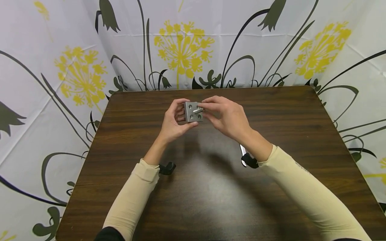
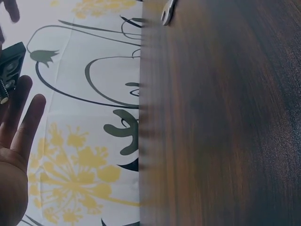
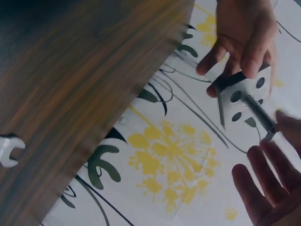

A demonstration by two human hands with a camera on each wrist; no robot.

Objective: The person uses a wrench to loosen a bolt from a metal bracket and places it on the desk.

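My left hand (image 1: 170,126) grips a grey metal block (image 1: 195,116) by its edges, above the far half of the table. Several round holes show in the block's face. My right hand (image 1: 230,115) pinches the outer end of a threaded bolt (image 3: 258,112) between thumb and fingertips. The bolt sticks out from the middle of the block's face. Whether its inner end sits in a hole I cannot tell. In the left wrist view only part of the left hand (image 2: 16,141) and a dark corner of the block (image 2: 11,63) show.
A silver open-end wrench (image 1: 243,152) lies on the brown wood-grain table (image 1: 135,110), partly hidden below my right wrist. Behind the table's far edge hangs a white curtain (image 1: 229,43) with yellow and grey flowers. A black strap piece (image 1: 167,168) sits at my left wrist.
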